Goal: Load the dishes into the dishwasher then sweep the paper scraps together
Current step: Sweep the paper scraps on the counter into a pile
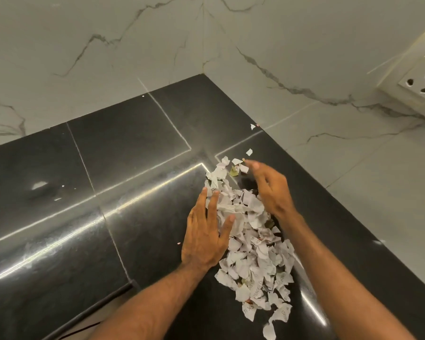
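The paper scraps (253,246), torn white pieces with bits of grey print, lie in a long loose heap on the right part of the black tabletop (133,168). The heap runs from the near edge of the view away toward the far corner. The left hand (206,231) lies palm down against the left side of the heap, fingers straight and slightly spread, with the fingertips and thumb resting on the scraps. The right hand (270,190) stands at the far right side of the heap with its fingers stretched out and holding nothing; it is a little blurred, so I cannot tell whether it touches the paper. Most of the heap lies between the two hands and forearms. A small stray scrap (249,151) lies just beyond the far end of the heap, and another scrap (252,126) sits farther off by the right wall. The tabletop is glossy, crossed by pale seams, and fits into a corner of white marbled wall (108,57). A cream socket (420,82) is mounted on the wall at far right.
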